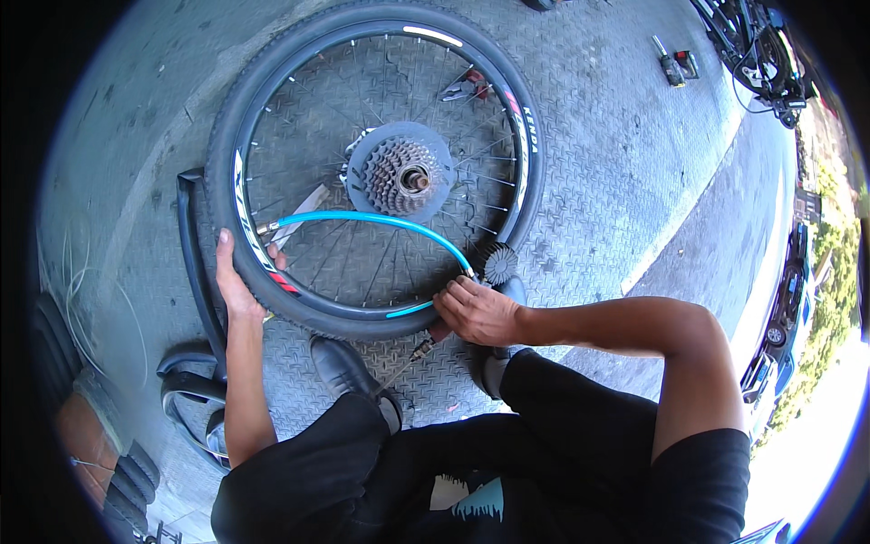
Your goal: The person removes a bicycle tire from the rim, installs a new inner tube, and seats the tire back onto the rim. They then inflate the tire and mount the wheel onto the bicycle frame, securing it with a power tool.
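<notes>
L hand grasps black-tyred spoked bike wheel in front of person, R hand clenched at bright-blue curved hose's end by wheel's near-R edge, prob. inflating, next calling for steady wheel.

White lettering on the tyre sidewall, further lettering on white-and-red decals along the wheel rim

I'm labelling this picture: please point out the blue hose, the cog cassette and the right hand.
Blue hose (370, 216), head view: middle of its arc.
Cog cassette (393, 178), head view: the stacked cogs.
Right hand (480, 313), head view: its back.
</notes>
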Motion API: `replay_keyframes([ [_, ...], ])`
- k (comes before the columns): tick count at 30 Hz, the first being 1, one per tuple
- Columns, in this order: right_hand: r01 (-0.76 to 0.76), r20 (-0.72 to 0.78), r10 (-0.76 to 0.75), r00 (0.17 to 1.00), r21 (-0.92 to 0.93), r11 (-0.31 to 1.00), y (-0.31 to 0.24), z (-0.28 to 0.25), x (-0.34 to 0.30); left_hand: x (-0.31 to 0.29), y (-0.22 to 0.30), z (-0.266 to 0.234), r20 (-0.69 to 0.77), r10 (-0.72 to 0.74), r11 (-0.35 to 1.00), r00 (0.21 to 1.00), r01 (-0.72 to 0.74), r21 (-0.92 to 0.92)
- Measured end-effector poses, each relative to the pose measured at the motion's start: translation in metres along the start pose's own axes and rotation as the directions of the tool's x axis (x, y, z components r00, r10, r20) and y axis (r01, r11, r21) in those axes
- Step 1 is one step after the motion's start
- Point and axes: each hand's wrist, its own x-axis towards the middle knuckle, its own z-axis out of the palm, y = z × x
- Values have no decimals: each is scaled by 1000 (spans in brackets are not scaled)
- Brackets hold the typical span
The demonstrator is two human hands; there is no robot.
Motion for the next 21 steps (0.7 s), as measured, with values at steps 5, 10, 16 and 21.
replay_keyframes([
  [5,0,39,0,999,-13,1000,-6,1,1,0,2,0,17,7,1000,1000,-7,4],
  [10,-4,80,5,997,-18,1000,-8,1,4,0,2,-12,70,-57,998,996,59,-18],
  [16,-3,-31,2,1000,-32,999,-2,-3,-1,-4,14,-5,92,195,942,976,-213,259],
  [21,30,4,-29,1000,-44,999,4,-10,-1,10,29,-21,205,144,893,968,-216,395],
])
